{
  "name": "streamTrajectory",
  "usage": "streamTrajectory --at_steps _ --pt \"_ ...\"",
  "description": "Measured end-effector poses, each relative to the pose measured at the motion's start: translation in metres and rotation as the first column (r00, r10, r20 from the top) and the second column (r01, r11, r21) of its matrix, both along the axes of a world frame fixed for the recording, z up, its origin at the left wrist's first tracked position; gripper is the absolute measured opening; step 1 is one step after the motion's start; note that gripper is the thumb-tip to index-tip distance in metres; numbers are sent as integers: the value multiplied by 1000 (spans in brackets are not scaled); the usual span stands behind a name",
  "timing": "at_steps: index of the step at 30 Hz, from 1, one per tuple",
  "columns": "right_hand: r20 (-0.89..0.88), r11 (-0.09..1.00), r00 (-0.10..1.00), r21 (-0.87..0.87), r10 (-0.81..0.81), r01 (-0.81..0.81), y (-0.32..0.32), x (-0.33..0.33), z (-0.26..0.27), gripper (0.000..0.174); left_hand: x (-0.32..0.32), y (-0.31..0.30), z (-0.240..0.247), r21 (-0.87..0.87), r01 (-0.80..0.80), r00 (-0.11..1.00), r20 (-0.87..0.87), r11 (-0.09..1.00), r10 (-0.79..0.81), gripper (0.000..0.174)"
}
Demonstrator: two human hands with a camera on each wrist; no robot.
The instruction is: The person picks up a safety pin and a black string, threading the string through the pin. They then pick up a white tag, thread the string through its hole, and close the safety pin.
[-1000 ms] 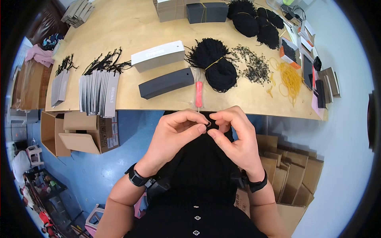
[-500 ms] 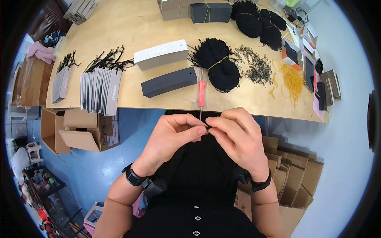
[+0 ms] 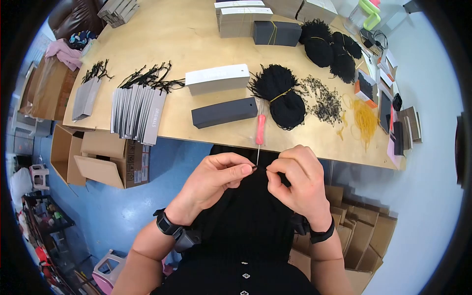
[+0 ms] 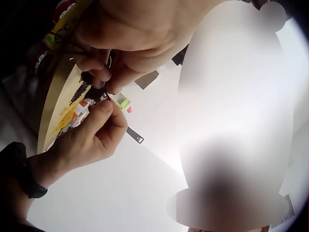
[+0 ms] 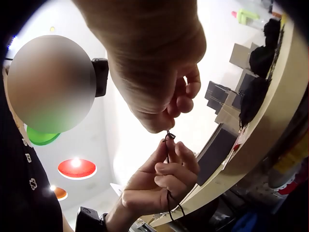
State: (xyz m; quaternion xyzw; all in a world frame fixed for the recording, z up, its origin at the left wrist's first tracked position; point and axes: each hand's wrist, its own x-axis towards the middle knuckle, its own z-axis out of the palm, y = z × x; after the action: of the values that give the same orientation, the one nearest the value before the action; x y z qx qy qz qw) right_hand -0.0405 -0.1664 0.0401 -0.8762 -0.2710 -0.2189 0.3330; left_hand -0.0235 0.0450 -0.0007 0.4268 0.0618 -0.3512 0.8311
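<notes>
Both hands are raised in front of the table edge, fingertips close together. My left hand (image 3: 216, 177) pinches a thin black cord (image 5: 167, 153) between thumb and forefinger. In the right wrist view the cord makes a small loop above those fingertips, and its loose strands hang below the palm. My right hand (image 3: 300, 179) has its thumb and forefinger pinched at the upper end of this loop, its other fingers curled. Behind the hands, a pink-handled awl (image 3: 260, 130) lies with its metal shaft over the table edge. A banded bundle of black cords (image 3: 286, 109) is beside it.
On the table (image 3: 162, 46) stand a white tag stack (image 3: 216, 81) and a dark tag stack (image 3: 223, 113). Corded tags (image 3: 137, 113) lie left. To the right are small dark wire pins (image 3: 324, 101) and yellow rubber bands (image 3: 365, 123). An open carton (image 3: 105, 155) sits below.
The right fingertips first closed in on the left ones, then drew slightly to the right, leaving a small gap. The head view has shifted, so the table appears lower and further right.
</notes>
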Motion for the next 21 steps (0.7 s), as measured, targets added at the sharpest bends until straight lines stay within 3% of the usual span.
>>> streamTrajectory --at_steps 5,7,9,11,12,13,14,15,16,19,21 --pt "20 996 998 68 -61 60 5 6 -1 25 -8 9 6 0 37 999 -14 999 -37 16" --pt "78 995 993 -53 -84 88 12 8 -5 23 -10 10 7 -348 -27 973 -224 937 -55 16" --pt "38 993 999 -115 -28 33 20 3 -3 22 -11 3 11 -393 -47 977 -212 918 -41 16" --pt "13 999 1000 -32 -1 2 25 -2 -2 23 -13 -6 15 -90 -159 987 -35 983 157 15" --pt "10 999 1000 -37 -1 1 24 -5 1 23 -13 -8 11 87 -210 953 240 974 184 16" --pt "-50 1000 999 -11 -22 21 21 -7 5 20 -11 -8 10 82 -208 954 239 975 183 16" --pt "-114 999 993 15 -44 46 19 -10 7 18 -11 -6 11 251 -270 786 615 930 62 18" --pt "-112 999 992 13 -50 52 16 -12 7 18 -10 -5 12 363 -390 490 860 846 -143 20" --pt "-220 997 975 52 -42 55 13 -15 6 17 -10 -5 15 383 -441 404 892 811 -202 21" --pt "-402 983 916 164 -10 82 14 -20 9 14 -14 -9 20 410 -535 337 905 739 -258 18" --pt "-477 966 879 233 16 109 15 -21 12 14 -14 -11 21 392 -485 407 892 782 -195 16"
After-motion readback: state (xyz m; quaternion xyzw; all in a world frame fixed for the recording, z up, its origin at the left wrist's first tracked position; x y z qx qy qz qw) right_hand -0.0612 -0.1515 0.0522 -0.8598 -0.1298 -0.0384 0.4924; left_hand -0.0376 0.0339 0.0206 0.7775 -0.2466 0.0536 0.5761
